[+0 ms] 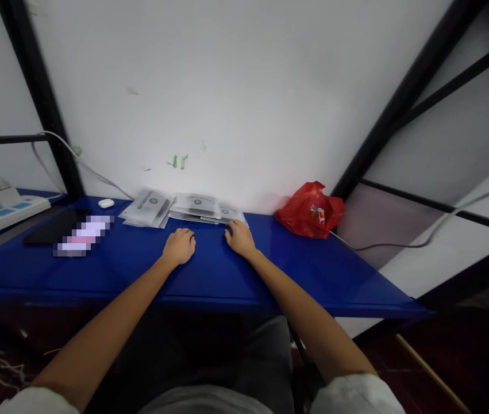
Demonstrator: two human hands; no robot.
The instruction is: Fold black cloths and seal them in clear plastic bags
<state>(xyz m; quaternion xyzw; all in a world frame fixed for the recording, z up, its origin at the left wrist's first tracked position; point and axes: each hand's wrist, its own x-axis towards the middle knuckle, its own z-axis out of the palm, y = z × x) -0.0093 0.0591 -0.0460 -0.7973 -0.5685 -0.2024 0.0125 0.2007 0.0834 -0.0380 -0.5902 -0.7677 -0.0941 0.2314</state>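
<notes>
My left hand (179, 246) rests on the blue table (210, 270) with its fingers curled under, holding nothing. My right hand (239, 237) lies beside it, fingers bent, its tips at the near edge of a stack of clear packets (199, 207) with printed labels. A second pile of the same packets (147, 208) lies just left of the stack, near the wall. Whether the right fingertips touch the packets is hard to tell.
A red plastic bag (311, 210) sits at the back right. A small white earbud case (106, 203), a dark tablet (54, 225) and a blurred-out item (83, 236) lie at the left. A power strip (3, 211) stands far left. Black frame bars (403, 98) flank the table.
</notes>
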